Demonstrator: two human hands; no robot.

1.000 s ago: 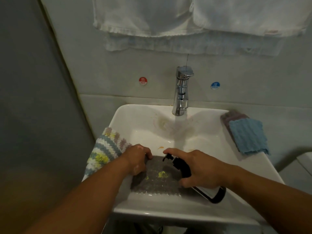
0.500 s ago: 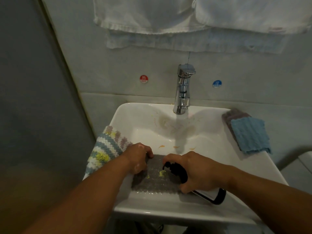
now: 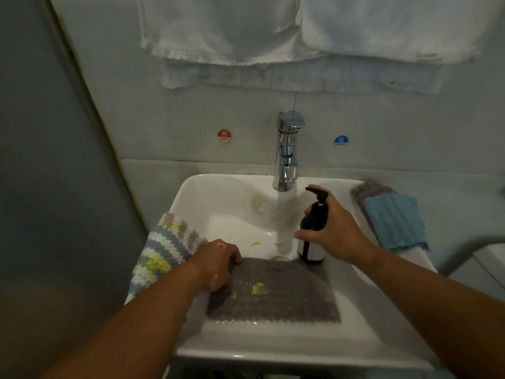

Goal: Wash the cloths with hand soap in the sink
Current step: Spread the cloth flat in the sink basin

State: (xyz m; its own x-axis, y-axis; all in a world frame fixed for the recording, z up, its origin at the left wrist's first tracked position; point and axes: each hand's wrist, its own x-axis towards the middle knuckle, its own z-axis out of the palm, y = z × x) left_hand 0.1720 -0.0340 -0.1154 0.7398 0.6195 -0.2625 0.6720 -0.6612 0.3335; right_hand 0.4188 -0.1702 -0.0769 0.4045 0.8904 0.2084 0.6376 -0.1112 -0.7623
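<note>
While water runs from the tap (image 3: 287,151) into the white sink (image 3: 218,203), the grey cloth (image 3: 273,291) lies flat on the near slope of the basin. Its long axis goes from left to right, and a small yellow blob sits on it. The left hand (image 3: 216,265) grips the far left corner of this cloth with curled fingers; the fingertips are hidden under the edge.

The right hand (image 3: 338,231) is wrapped round the dark soap bottle (image 3: 313,228). The bottle is upright beside the water stream, with its pump nozzle pointing left. I cannot tell if its base touches the basin.

A striped knitted cloth (image 3: 164,247) hangs over the left rim, and a blue cloth (image 3: 393,220) lies on the right rim over a purple-grey cloth (image 3: 366,188).

On the wall a red sticker (image 3: 224,135) reads HOT and a blue sticker (image 3: 340,141) reads COLD. The white towels (image 3: 218,28) are cut off at the top.
</note>
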